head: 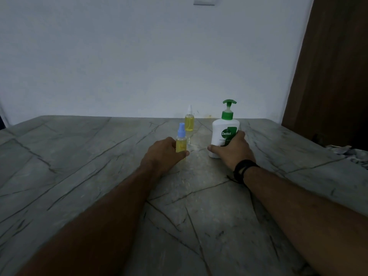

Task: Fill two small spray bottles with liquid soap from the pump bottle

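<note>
on the grey veined marble table [79, 166], upright and white with a green pump head and a dettol label: the pump bottle [223, 134], grasped low on its body by the right hand [233, 152], contents hidden by the opaque wall. to its left, gripped by the left hand [163, 154], thumb across the front: a blue-capped spray bottle [180, 142], yellow liquid nearly to the neck. behind, free of both hands near the wall: a clear-capped spray bottle [189, 121], also yellow inside.

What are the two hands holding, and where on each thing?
The left hand holds the blue-capped spray bottle round its lower body. The right hand holds the pump bottle round its lower body.
</note>
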A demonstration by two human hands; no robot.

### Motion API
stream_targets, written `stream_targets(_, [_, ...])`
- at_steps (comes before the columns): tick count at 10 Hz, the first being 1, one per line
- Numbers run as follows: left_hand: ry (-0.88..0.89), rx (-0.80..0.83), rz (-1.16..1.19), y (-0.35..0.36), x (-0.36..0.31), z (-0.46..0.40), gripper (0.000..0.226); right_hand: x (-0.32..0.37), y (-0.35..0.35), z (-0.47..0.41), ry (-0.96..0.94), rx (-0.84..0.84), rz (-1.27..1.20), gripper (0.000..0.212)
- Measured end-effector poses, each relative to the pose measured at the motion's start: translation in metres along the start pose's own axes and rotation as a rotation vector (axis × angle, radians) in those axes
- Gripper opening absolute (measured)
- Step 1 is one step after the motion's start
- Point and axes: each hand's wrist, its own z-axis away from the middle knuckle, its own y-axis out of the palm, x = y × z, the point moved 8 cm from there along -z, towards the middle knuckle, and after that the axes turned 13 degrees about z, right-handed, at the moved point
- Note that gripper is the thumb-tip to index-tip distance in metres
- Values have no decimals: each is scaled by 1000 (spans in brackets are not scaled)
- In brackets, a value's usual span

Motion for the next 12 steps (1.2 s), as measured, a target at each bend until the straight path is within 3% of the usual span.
stream_targets(3, [9, -25, 28, -3, 11, -17, 38, 0, 14, -25, -3, 39, 60, 85])
stream_targets(6, [-79, -80, -6, -16, 64, -118, 43, 2, 56, -109, -12, 45, 65, 84])
stream_targets(8, [-133, -53, 62, -12, 96, -184, 69, 5, 89, -178, 3, 54, 60, 85])
stream_targets(11, [-202, -63, 139, -12, 102, -200, 92, 6, 101, -203, 10, 85, 13, 92])
stream_targets(12, [-264, -81, 167, -18, 101, -195, 106, 2, 95, -199, 13, 87, 18, 116])
